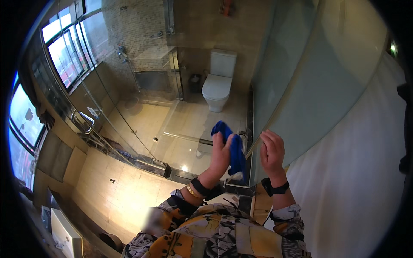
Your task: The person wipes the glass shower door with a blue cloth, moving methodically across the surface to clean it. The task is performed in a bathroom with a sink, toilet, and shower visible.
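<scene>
A blue cloth [237, 154] hangs folded from my left hand [221, 151], with the thumb and fingers closed around it. Part of the cloth sticks up above the fingers and the rest drops down on the right side of the hand. My right hand [273, 151] is raised with bent fingers at the edge of a frosted glass panel [322, 106]. Whether those fingers grip the edge or only touch it cannot be told. Beyond my hands, a clear glass partition [190, 138] with a metal bar closes off the toilet and shower area.
A white toilet [216, 87] stands against the far wall, beside a dark waste bin [195, 82]. At left is a glass door with a metal handle [83, 122]. A dark stone sill [187, 176] crosses the floor. A white washbasin [66, 237] sits at lower left, and white curtain-like fabric [348, 180] hangs right.
</scene>
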`<state>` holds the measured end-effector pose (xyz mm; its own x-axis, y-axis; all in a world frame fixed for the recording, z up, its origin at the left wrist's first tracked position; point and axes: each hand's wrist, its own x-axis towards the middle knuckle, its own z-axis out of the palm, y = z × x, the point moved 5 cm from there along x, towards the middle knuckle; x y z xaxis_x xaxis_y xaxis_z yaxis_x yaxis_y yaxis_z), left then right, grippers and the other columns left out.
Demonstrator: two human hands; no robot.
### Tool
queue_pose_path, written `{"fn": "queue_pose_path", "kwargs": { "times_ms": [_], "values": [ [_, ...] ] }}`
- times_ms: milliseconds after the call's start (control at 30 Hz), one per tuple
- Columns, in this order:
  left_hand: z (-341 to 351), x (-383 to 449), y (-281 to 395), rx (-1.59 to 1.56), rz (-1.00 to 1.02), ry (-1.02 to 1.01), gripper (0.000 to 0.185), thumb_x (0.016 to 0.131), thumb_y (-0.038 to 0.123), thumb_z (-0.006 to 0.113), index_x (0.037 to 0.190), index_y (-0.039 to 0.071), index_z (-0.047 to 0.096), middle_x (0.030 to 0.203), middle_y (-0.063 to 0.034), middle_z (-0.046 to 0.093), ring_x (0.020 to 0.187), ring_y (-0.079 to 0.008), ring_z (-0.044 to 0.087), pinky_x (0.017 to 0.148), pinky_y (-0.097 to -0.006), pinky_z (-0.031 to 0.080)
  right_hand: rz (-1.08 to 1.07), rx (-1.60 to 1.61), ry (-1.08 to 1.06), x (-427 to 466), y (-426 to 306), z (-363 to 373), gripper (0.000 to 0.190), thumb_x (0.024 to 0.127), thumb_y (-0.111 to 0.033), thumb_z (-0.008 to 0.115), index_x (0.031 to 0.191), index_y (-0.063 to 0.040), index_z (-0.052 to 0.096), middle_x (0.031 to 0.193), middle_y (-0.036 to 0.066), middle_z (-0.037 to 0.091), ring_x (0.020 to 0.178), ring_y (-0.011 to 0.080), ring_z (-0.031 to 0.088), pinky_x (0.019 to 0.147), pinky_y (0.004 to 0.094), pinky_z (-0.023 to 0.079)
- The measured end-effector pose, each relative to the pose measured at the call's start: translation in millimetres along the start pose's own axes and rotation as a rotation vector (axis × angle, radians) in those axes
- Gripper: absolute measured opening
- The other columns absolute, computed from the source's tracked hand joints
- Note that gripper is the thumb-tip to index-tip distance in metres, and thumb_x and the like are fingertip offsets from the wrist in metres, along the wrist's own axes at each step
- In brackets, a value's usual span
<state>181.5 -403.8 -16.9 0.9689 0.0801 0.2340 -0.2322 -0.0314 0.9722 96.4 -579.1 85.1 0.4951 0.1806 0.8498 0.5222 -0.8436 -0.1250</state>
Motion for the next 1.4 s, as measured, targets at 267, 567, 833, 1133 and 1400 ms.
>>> {"fn": "queue_pose_path", "kwargs": {
  "times_ms": [267, 567, 833, 1133, 1400],
  "values": [
    [55, -41, 30, 0.833, 0.782, -0.031, 0.081, 0.081, 0.027, 0.074, 0.147, 0.001, 0.035, 0.121, -0.0315, 0.045, 0.112, -0.0528, 0.045, 0.099, -0.0582, 0.039, 0.145, 0.173, 0.090, -19, -10, -5, 0.025, 0.088, 0.001, 0.059, 0.113, -0.002, 0.064, 0.111, 0.016, 0.066, 0.098, 0.0353, 0.064, 0.085, 0.0407, 0.053],
    [33, -30, -11, 0.457, 0.446, -0.137, 0.083, 0.077, 0.018, 0.076, 0.144, -0.004, 0.031, 0.122, -0.0289, 0.049, 0.110, -0.0485, 0.051, 0.092, -0.0513, 0.046, 0.244, 0.263, -0.091, -65, -35, 41, 0.044, 0.087, -0.002, 0.060, 0.131, -0.002, 0.054, 0.125, 0.020, 0.055, 0.112, 0.0405, 0.055, 0.096, 0.0453, 0.047],
    [10, -17, 8, 0.280, 0.181, -0.480, 0.093, 0.076, 0.017, 0.080, 0.151, 0.000, 0.028, 0.136, -0.0277, 0.043, 0.123, -0.0441, 0.049, 0.103, -0.0450, 0.044, 0.352, 0.580, -0.147, -72, -25, 60, 0.058, 0.090, -0.009, 0.063, 0.144, -0.005, 0.044, 0.141, 0.019, 0.043, 0.130, 0.0371, 0.046, 0.107, 0.0417, 0.040],
    [-4, -13, 28, 0.362, 0.257, -0.448, 0.057, 0.097, 0.038, 0.061, 0.140, 0.003, 0.048, 0.124, -0.0275, 0.058, 0.110, -0.0437, 0.060, 0.090, -0.0446, 0.051, 0.334, 0.303, -0.009, -63, 0, 57, 0.041, 0.083, 0.011, 0.059, 0.120, -0.007, 0.065, 0.116, 0.017, 0.058, 0.097, 0.0376, 0.062, 0.084, 0.0438, 0.052],
    [13, -4, 51, 0.560, 0.457, -0.286, 0.029, 0.094, 0.027, 0.061, 0.111, 0.004, 0.058, 0.100, -0.0189, 0.061, 0.086, -0.0420, 0.062, 0.071, -0.0485, 0.051, 0.202, -0.107, 0.029, -4, -18, 22, 0.032, 0.087, 0.004, 0.059, 0.118, -0.001, 0.064, 0.118, 0.017, 0.058, 0.110, 0.0371, 0.056, 0.089, 0.0427, 0.050]
  ]
}}
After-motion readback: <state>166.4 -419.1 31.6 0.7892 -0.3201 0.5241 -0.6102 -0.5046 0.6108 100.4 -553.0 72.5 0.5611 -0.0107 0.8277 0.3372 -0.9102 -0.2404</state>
